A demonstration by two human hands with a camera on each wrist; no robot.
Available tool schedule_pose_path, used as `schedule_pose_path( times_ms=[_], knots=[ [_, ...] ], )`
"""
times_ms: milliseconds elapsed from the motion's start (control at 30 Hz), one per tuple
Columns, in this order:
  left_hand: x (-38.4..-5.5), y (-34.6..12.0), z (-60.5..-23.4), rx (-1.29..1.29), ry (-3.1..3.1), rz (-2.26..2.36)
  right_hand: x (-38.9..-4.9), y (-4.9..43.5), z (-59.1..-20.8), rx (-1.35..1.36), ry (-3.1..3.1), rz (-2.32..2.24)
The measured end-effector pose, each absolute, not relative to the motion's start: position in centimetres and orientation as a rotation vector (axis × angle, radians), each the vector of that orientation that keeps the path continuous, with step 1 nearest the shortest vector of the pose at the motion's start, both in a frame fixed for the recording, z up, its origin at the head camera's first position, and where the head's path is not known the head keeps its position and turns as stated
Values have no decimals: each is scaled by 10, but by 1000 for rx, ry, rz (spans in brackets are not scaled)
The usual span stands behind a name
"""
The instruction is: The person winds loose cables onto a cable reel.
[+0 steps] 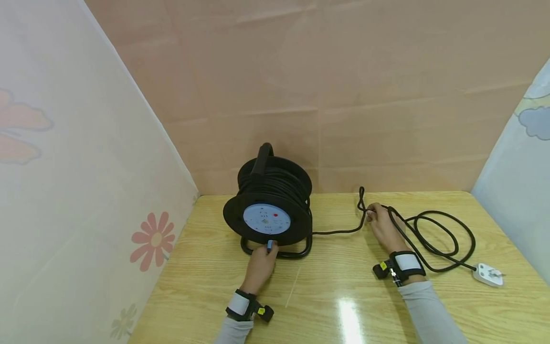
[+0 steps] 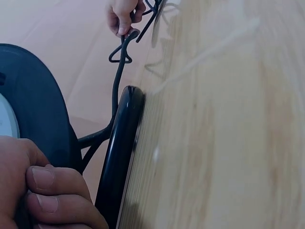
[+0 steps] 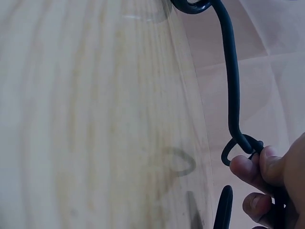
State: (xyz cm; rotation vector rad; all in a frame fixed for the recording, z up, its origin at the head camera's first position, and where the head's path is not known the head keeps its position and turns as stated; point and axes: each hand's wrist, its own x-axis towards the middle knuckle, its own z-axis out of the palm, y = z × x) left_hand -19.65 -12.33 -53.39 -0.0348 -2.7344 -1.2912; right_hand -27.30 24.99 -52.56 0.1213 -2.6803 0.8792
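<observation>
A black cable reel (image 1: 301, 217) stands at the back of the table, wound with black cord and fitted with a pale round socket panel (image 1: 258, 224). At its lower front, my left hand (image 1: 259, 267) grips a small blue knob (image 1: 269, 245), its fingers curled in the left wrist view. Off to the right, my right hand (image 1: 384, 229) pinches the black cord (image 1: 339, 232) between thumb and fingertips, with a small loop beside them in the right wrist view. From the reel the cord runs along the table to this hand.
Loose coils of cord (image 1: 470, 239) lie on the table right of my right forearm, ending in a white plug (image 1: 489, 274). Close behind the reel rises a brown paper-covered wall (image 1: 365, 119). The reel's black tube stand (image 1: 296, 254) rests on the wooden table (image 1: 335, 277).
</observation>
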Motion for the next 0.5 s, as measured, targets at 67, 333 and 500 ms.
schedule_pose_path(
  times_ms=[67,333,500],
  knots=[
    [-197,-126,-534,-28,-2729,-1288,-273,250,-525,126,-2683,918],
    [-196,-136,-531,24,-2723,-1291,-274,250,-525,123,-2710,918],
    [-197,-141,-530,47,-2719,-1289,-273,250,-525,166,-2681,925]
  ],
)
